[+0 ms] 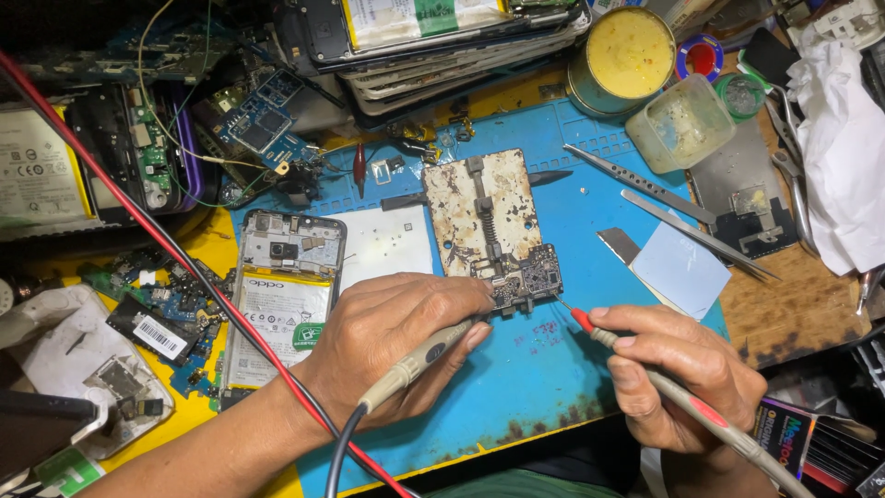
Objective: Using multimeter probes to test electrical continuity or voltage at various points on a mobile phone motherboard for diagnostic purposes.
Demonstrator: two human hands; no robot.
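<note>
Probing board on holder: left hand gripping grey probe, right hand pinching red probe; both tips at board, phone open.

Cramped repair bench, lit bright from above, no walls or windows in sight. The surface is worn brown wood w/ scorched patches at the right edge, yellow showing on the left side. A blue work mat covers the middle, stained and rusty-looking along its near edge. Clutter piles up all round the back and sides. Below the near edge it's just dark; can't make out the floor.
</note>
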